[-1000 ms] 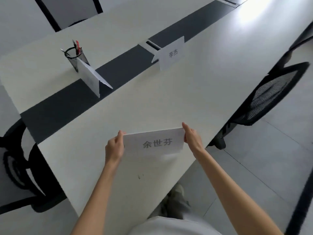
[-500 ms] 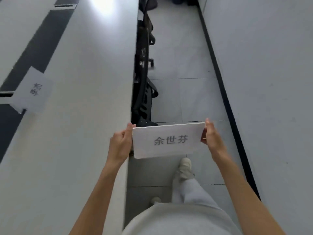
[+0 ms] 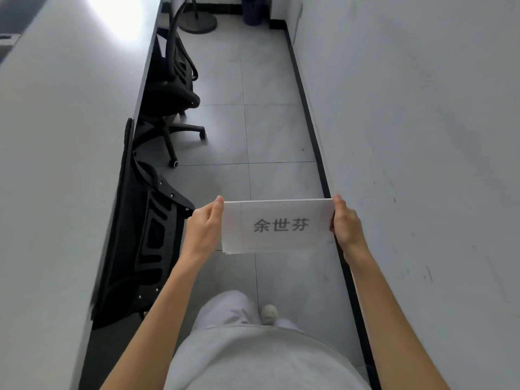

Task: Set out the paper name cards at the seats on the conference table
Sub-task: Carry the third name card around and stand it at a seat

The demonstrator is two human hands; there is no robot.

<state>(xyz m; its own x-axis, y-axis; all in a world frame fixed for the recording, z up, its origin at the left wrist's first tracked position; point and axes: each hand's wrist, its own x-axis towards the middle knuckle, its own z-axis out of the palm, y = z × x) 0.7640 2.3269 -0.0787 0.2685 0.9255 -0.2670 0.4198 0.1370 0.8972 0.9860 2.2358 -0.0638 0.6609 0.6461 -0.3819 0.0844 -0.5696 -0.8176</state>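
Pinching the name card (image 3: 278, 226) by its ends: left hand (image 3: 203, 229), right hand (image 3: 346, 224).

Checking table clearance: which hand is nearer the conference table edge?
Left. The left hand grips the name card's table-side end, beside the conference table; the right hand holds the wall-side end.

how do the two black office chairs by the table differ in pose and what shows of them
The near black mesh-backed office chair is pushed in against the white conference table, showing mainly its backrest. The far black office chair stands turned out a little toward the aisle, its seat and wheeled base in view. Both are black and stand along the same table edge.
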